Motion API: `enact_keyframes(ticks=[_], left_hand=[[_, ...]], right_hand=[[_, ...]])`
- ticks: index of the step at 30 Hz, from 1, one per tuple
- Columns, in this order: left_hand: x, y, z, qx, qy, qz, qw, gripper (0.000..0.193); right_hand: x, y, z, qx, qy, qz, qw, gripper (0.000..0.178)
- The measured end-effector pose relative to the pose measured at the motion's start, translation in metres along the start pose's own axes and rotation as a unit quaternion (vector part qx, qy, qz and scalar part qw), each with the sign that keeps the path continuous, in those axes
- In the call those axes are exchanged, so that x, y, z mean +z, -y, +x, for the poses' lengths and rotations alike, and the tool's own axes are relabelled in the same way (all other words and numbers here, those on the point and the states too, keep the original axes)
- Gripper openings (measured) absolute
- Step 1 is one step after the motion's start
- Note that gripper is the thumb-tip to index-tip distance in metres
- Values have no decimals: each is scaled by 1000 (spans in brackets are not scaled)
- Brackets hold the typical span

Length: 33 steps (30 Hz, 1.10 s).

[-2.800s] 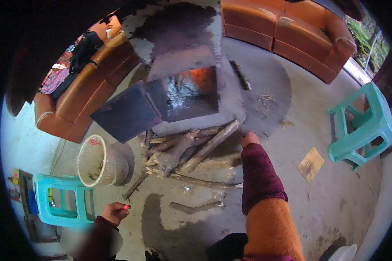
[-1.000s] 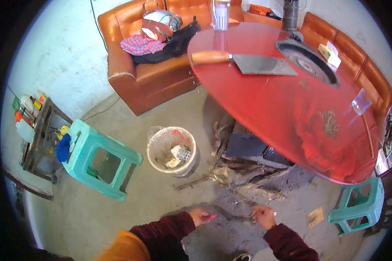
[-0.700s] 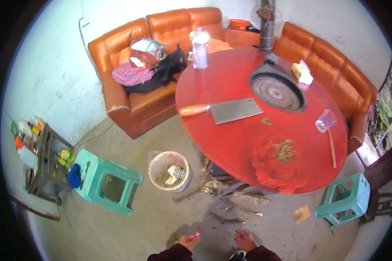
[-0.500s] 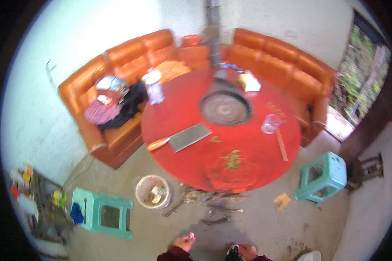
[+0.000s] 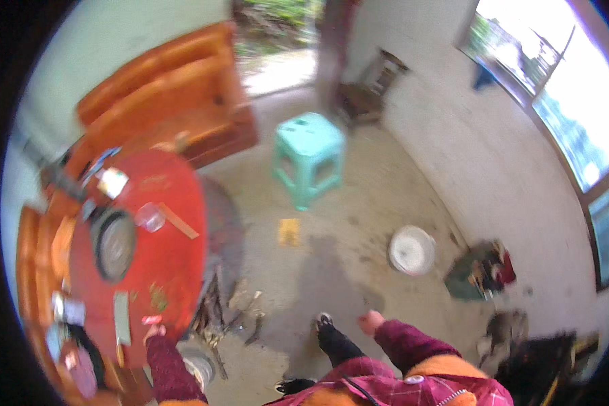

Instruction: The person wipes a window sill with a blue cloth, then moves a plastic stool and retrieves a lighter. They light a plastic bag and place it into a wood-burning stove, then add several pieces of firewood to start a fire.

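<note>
My left hand point(image 5: 155, 331) is at the near edge of the round red table point(image 5: 172, 271), fingers closed on a small red-and-white piece point(image 5: 151, 319); blur hides its exact kind. Beside that hand on the tabletop lies a cleaver point(image 5: 122, 318) with a wooden handle, near a little pile of green bits point(image 5: 158, 296). My right hand point(image 5: 371, 322) hangs over the concrete floor, fingers curled in, and nothing shows in it. Farther back on the table are a round stove top point(image 5: 115, 245) with a pipe, a clear plastic cup point(image 5: 150, 217) and a flat wooden strip point(image 5: 179, 221).
A turquoise stool point(image 5: 309, 152) stands on the floor before an open doorway point(image 5: 277, 61). Orange sofas point(image 5: 166, 88) line the wall. To the right are a white bucket point(image 5: 412, 250) and a green bag point(image 5: 468, 279). Firewood sticks point(image 5: 213, 304) and another bucket point(image 5: 199, 367) lie by the table.
My view has swung to the right, so the table now sits at the left and the window wall shows. My left hand, still with the small red-and-white piece, is now at the table edge.
</note>
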<state>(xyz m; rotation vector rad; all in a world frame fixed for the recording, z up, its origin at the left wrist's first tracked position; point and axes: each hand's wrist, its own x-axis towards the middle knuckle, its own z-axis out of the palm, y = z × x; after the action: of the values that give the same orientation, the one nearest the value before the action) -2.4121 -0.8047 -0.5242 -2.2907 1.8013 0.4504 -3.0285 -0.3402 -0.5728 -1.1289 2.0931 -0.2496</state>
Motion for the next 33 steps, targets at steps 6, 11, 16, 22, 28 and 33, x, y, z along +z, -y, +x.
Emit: enact_keyframes(ticks=[6, 11, 16, 22, 28, 33], left_hand=[[30, -78, -60, -124, 93, -425, 892, 32], [98, -182, -121, -251, 267, -684, 631, 33], [127, -269, -208, -267, 511, -519, 631, 27], [99, -345, -191, -62, 370, -379, 846, 27], [112, -383, -101, -128, 390, -403, 818, 17], [116, -440, -41, -101, 417, -449, 784, 18]], right_hand=[[-31, -70, 32, 174, -50, 248, 952, 23], [-25, -109, 33, 277, -106, 342, 892, 23], [-29, -98, 43, 316, -62, 421, 848, 21], [-82, -52, 111, 321, -20, 455, 830, 20], [-126, 6, 239, 289, -5, 470, 834, 19], [-157, 87, 336, 236, 41, 369, 898, 24]])
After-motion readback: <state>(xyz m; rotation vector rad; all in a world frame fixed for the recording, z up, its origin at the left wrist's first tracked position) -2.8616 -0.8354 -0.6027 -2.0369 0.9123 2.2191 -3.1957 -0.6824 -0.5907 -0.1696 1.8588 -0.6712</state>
